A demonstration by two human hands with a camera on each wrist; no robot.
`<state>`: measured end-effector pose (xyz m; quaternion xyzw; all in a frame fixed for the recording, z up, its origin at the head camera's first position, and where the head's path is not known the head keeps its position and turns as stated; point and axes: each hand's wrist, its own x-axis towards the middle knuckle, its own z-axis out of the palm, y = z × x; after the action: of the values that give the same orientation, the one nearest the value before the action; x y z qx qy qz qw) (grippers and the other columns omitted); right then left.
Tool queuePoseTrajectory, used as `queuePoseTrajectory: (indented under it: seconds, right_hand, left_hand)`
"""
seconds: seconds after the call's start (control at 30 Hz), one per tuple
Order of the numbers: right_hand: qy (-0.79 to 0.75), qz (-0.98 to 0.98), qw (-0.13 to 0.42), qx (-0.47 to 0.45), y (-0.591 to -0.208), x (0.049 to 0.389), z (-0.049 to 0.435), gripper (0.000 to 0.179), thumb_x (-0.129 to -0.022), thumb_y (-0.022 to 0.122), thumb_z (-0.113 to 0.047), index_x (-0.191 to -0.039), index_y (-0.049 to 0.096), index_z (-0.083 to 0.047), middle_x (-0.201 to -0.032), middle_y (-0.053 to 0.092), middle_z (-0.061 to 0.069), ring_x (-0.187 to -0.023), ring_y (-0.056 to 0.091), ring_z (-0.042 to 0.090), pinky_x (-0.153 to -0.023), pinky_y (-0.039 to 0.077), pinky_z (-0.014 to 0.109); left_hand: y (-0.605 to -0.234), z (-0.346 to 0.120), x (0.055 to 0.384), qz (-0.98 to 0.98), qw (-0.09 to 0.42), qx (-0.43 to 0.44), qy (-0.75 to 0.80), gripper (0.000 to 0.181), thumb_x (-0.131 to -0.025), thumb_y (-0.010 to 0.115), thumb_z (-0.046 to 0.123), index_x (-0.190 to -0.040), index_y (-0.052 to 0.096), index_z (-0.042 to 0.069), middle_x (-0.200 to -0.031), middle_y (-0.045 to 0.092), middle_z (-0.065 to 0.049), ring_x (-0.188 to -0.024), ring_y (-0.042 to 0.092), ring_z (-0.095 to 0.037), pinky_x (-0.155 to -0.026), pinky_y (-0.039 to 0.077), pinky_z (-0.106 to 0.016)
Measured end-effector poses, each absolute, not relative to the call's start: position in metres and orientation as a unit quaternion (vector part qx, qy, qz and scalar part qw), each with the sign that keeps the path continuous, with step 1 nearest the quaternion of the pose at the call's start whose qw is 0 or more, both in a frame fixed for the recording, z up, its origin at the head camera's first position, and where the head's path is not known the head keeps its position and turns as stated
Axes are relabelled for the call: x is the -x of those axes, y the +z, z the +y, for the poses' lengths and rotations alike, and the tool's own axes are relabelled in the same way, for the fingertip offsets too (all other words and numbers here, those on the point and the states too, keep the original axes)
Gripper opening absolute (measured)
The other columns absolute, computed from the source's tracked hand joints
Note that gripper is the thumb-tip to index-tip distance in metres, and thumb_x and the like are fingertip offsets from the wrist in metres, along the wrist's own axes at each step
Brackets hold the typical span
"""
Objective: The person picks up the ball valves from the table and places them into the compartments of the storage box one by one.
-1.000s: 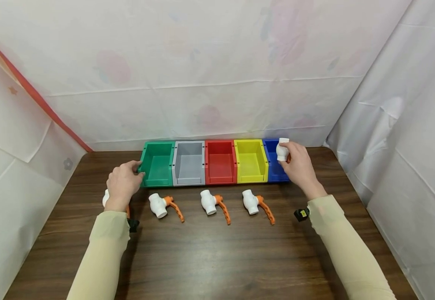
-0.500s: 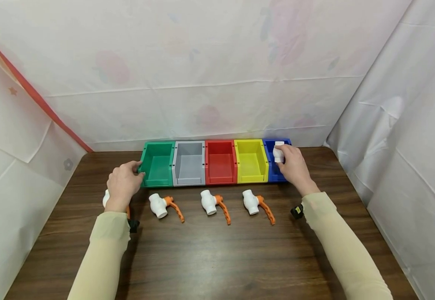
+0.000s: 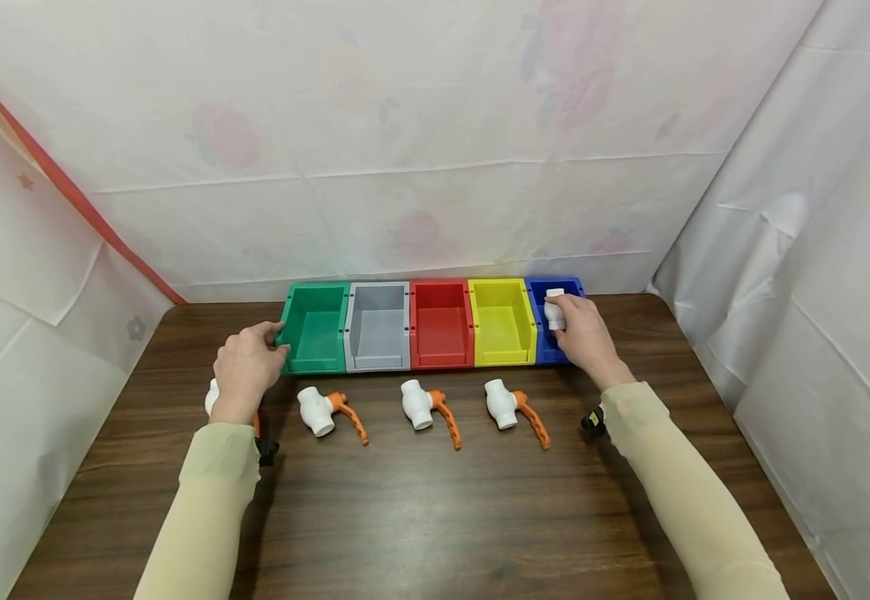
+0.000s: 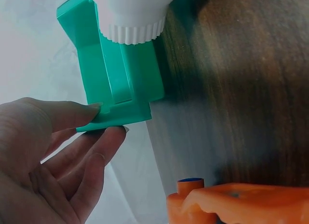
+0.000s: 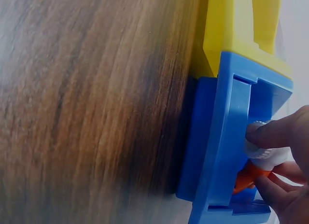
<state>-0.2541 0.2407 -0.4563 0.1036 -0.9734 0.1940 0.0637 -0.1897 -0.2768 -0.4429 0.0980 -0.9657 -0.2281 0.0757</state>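
My left hand (image 3: 243,367) pinches the left wall of the green bin (image 3: 317,329) between thumb and fingers; the left wrist view shows the thumb inside the wall. In the right hand (image 3: 588,337) is a white ball valve (image 3: 553,312), held by its body inside the blue bin (image 3: 551,358) at the row's right end. Its orange handle (image 5: 251,176) points down into that bin in the right wrist view. Beneath the left wrist lies another white valve (image 3: 212,395), mostly hidden in the head view; its orange handle (image 4: 241,200) shows in the left wrist view.
Between the green and blue bins stand a grey bin (image 3: 378,329), a red bin (image 3: 442,329) and a yellow bin (image 3: 502,327), side by side. Three orange-handled valves lie before them: a left one (image 3: 317,412), a middle one (image 3: 417,405) and a right one (image 3: 501,404).
The right hand has moved left and down with the ball valve, from above the blue bin's right side into the bin. The left hand stays on the green bin.
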Motion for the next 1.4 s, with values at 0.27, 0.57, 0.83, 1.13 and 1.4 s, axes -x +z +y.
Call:
queuePoseTrajectory:
  seconds: [0.27,0.57,0.83,1.13,1.4]
  right_hand:
    - [0.181,-0.977,0.046,-0.103,-0.457,0.259,0.240,0.060,-0.086,0.071,0.002,-0.142,0.052,-0.010,-0.145,0.046,0.022,-0.132,0.040,0.043,-0.102,0.039,0.058]
    - [0.153,-0.982,0.019,-0.108,-0.453,0.271,0.235,0.061,-0.083,0.068,0.005,-0.141,0.053,-0.007,-0.137,0.053,0.025,-0.122,0.049,0.045,-0.095,0.044,0.057]
    - [0.134,-0.986,-0.017,-0.099,-0.451,0.277,0.232,0.060,-0.084,0.066,0.004,-0.142,0.052,-0.006,-0.134,0.056,0.025,-0.120,0.052,0.043,-0.097,0.044,0.056]
    - [0.121,-0.986,-0.036,-0.107,-0.455,0.284,0.233,0.058,-0.086,0.063,0.002,-0.143,0.051,-0.003,-0.129,0.059,0.025,-0.114,0.056,0.042,-0.097,0.044,0.056]
    - [0.120,-0.987,-0.050,-0.097,-0.458,0.290,0.230,0.059,-0.088,0.061,0.000,-0.145,0.048,-0.003,-0.130,0.059,0.025,-0.114,0.056,0.040,-0.095,0.045,0.055]
  left_hand:
    - [-0.442,-0.276,0.189,-0.966,0.070,-0.099,-0.229,0.044,-0.095,0.066,0.018,-0.138,0.061,0.009,-0.116,0.068,-0.020,-0.076,0.061,-0.038,-0.058,0.047,-0.045]
    - [-0.442,-0.276,0.190,-0.965,0.080,-0.096,-0.230,0.043,-0.095,0.066,0.017,-0.137,0.062,0.008,-0.114,0.069,-0.020,-0.071,0.060,-0.035,-0.056,0.046,-0.044]
    - [-0.441,-0.275,0.190,-0.965,0.078,-0.097,-0.232,0.043,-0.096,0.065,0.017,-0.137,0.061,0.008,-0.115,0.068,-0.020,-0.072,0.059,-0.036,-0.057,0.046,-0.045]
    - [-0.443,-0.273,0.190,-0.965,0.076,-0.099,-0.232,0.043,-0.095,0.065,0.017,-0.137,0.061,0.008,-0.114,0.068,-0.020,-0.073,0.059,-0.036,-0.057,0.046,-0.045]
    - [-0.444,-0.275,0.189,-0.964,0.080,-0.100,-0.233,0.043,-0.095,0.066,0.017,-0.136,0.062,0.008,-0.113,0.069,-0.020,-0.073,0.059,-0.036,-0.057,0.045,-0.045]
